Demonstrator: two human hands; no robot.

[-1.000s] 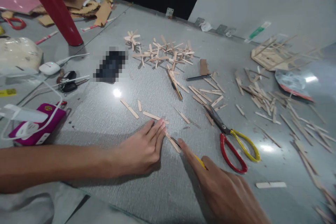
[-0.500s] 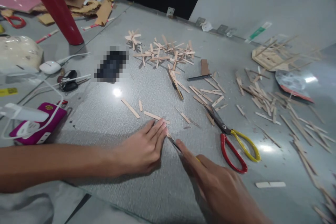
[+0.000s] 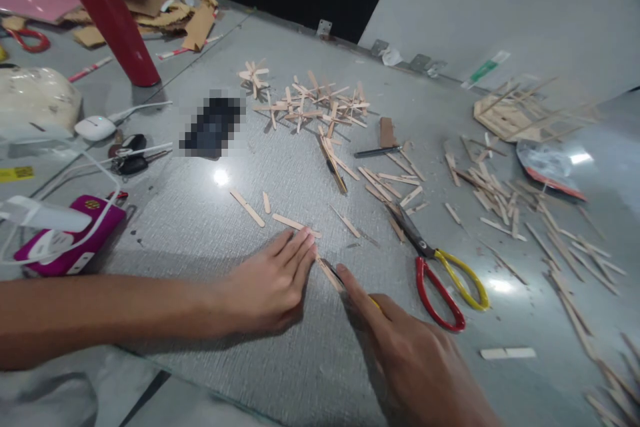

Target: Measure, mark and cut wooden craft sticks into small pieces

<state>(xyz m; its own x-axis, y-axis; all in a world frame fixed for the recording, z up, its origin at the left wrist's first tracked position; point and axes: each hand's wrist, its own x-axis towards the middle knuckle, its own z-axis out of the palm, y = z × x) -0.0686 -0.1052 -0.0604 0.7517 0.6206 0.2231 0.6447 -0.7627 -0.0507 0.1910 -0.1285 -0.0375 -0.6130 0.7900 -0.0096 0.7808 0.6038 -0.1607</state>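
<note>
My left hand (image 3: 273,277) presses with its fingers together on the end of a thin wooden stick (image 3: 330,275) lying on the table. In my right hand (image 3: 405,340) is a craft knife, its dark blade (image 3: 331,268) against that stick and a bit of yellow handle showing between the fingers. Another stick (image 3: 293,222) lies just beyond my left fingertips, partly under them. A longer stick (image 3: 247,207) and a short cut piece (image 3: 267,203) rest farther left. Scissors (image 3: 425,250) with one red and one yellow handle lie right of the knife.
Crossed sticks (image 3: 305,103) stand at the back centre. Loose sticks (image 3: 495,190) cover the right side, near a wooden frame (image 3: 505,117). On the left are a phone (image 3: 213,127), keys (image 3: 133,153), a purple box (image 3: 75,233) and a red post (image 3: 107,20).
The knife blade has shifted to the right edge of the held stick, showing more of the stick. My left hand stays nearly in place. The view has turned slightly.
</note>
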